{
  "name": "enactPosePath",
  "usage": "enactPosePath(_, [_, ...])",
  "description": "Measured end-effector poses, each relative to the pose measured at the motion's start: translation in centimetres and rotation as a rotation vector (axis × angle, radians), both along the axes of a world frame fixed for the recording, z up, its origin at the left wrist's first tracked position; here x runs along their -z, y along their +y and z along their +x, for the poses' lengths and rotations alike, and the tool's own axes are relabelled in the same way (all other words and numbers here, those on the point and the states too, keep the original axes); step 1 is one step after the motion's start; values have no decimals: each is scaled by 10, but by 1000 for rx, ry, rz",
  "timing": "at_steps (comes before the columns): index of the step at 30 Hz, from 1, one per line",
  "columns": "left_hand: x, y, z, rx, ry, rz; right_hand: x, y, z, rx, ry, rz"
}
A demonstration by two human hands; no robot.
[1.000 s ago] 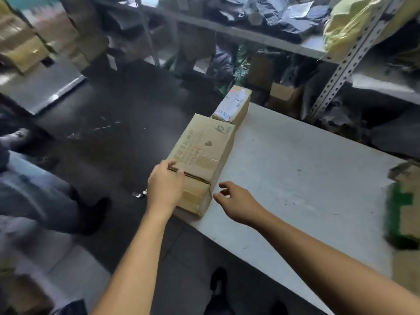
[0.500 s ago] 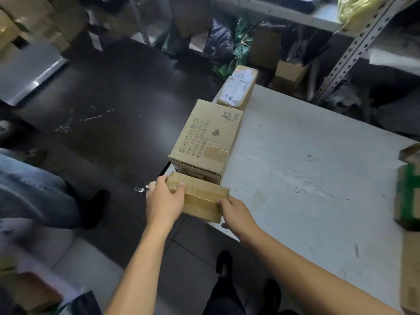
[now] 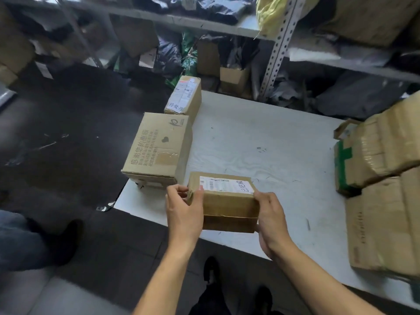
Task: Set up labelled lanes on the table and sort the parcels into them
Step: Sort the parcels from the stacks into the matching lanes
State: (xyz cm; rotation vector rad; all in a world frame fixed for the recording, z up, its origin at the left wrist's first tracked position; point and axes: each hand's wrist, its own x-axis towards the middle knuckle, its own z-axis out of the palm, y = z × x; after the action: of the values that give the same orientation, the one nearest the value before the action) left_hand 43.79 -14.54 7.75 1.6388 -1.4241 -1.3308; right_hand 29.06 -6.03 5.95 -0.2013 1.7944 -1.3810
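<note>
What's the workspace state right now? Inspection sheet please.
Surface: white table, scuffed, middle bare.
Job's things: small labelled parcel held at near edge; printed carton and far labelled box along left edge; taped cartons stacked on the right.
Clutter: nothing seen on the table.
Grippers: left hand and right hand grip the parcel's ends.
Cables: nothing seen.
Surroundings: metal shelving with bags and boxes; another person's leg at left.

Taking the large printed box [image 3: 156, 148] as landmark: directly behind it, touching, stood a smaller labelled box [image 3: 184, 96], closing the table's left edge. Just right of its near corner, a small parcel [image 3: 225, 201] clasped between both hands blocked the front. Farther right, the white table [image 3: 268, 142] lay bare, a wide passage reaching stacked taped cartons [image 3: 381, 155] well apart at the far right.
</note>
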Motion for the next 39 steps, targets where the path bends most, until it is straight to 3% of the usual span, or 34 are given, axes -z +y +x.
enactPosePath(9, [-32, 77, -83, 205, 239, -45, -31, 91, -89, 85, 76, -262])
enactPosePath(17, [-59, 74, -111, 346, 357, 203, -75, 106, -145, 104, 237, -348])
enactPosePath(25, [-72, 92, -116, 190, 450, 338, -88, 104, -109, 244, 331, -471])
enactPosePath(32, [-74, 79, -162, -35, 592, 265, -80, 91, -76, 122, 375, -480])
enactPosePath(39, [-86, 31, -166, 142, 513, 153, -104, 102, -112, 209, 467, -313])
